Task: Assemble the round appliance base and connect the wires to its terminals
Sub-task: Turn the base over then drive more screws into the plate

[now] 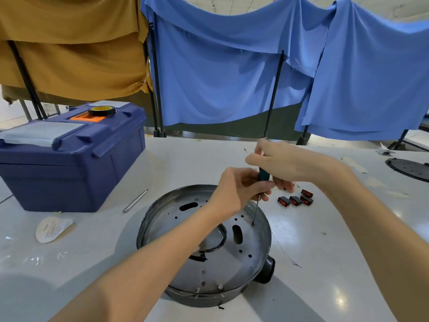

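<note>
— Teal plastic was what we had between both hands: the handle of the screwdriver (264, 175). Our right hand (285, 166) was wrapped over its top, fingers curled round it. Our left hand (239, 189) pinched it lower down, about where handle meets shaft.

— And where did we have the base?

— The round metal base (232, 270) lay flat on the white table (325, 263), hollow side up, just in front of us, with its black side socket (267, 269) pointing to our right.

— So what did the next move turn on?

— The tool's long axis. It stood nearly upright, the handle leaning slightly right of the tip, and the tip sat in a small hole (252, 224) near the plate's far right edge. The work lay straight down the shaft from both our grips.

— Which hand was nearer to it?

— The left, being lower on the tool, with its forearm crossing above the middle of the plate. We judged it was steadying while the right, higher up, gave the turn.

— Was there a screw in that hole?

— Too small for us to tell. We made out no wires on any terminals, so we judged that part was yet to come. The black and red switches (296, 199) lay on the table just beyond the rim, apart from the base.
</note>
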The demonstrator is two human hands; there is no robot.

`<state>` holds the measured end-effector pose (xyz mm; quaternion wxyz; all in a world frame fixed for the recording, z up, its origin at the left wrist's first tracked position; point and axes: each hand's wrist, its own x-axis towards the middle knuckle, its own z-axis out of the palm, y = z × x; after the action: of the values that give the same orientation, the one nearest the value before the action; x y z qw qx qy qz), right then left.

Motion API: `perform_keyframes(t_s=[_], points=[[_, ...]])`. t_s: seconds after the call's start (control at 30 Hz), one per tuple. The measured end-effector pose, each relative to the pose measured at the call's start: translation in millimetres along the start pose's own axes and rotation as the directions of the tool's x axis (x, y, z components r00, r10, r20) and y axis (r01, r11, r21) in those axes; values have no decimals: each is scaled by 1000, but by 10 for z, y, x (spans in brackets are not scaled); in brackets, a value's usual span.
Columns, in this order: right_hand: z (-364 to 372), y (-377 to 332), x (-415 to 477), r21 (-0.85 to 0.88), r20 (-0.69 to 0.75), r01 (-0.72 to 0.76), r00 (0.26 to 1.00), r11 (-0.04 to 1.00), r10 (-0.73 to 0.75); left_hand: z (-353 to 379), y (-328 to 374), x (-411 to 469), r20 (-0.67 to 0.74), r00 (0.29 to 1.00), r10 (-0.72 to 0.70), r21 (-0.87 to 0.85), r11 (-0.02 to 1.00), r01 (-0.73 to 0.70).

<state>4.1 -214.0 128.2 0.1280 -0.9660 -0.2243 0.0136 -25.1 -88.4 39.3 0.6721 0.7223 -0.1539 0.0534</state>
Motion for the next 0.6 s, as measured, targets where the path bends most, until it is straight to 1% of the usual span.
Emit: perform_keyframes(t_s=[0.03,0.07,0.13,0.2,0.27,0.3,0.33,0.4,0.47,0.53,0.57,0.6], points=[[-16,50,-9,85,22,32,999,996,-34,-33,-19,-3,19,1000,3,-37,999,-2],[-21,96,-11,134,14,76,997,988,-79,-64,-42,-7,36,999,8,-56,998,-6],[7,147,-21,147,-39,138,990,979,-134,-94,-79,-17,68,998,20,-76,997,-15],[52,168,-26,177,-80,140,989,974,-128,-76,-104,-24,66,998,7,-89,996,-1],[85,164,-24,209,-101,95,992,973,-75,-49,-117,-32,53,998,-13,-112,993,19],[98,155,-20,191,-124,68,991,979,-45,-42,-121,-33,63,998,-18,-119,993,26],[110,147,-21,132,-175,43,984,990,-19,-36,-125,-33,89,996,-24,-118,992,35],[132,131,-43,-58,-326,-17,946,998,-2,-40,-124,-30,155,987,-51,-127,989,71],[159,129,-71,-177,-409,-74,913,982,-5,-62,-118,-27,199,977,-72,-165,981,106],[165,160,-100,-198,-404,-65,914,978,-21,-76,-116,-37,217,973,-81,-182,976,121],[158,186,-122,-160,-378,-21,925,987,-41,-76,-118,-44,218,972,-87,-178,976,128],[150,212,-150,-75,-350,48,934,996,-71,-74,-120,-50,215,972,-93,-171,976,132]])
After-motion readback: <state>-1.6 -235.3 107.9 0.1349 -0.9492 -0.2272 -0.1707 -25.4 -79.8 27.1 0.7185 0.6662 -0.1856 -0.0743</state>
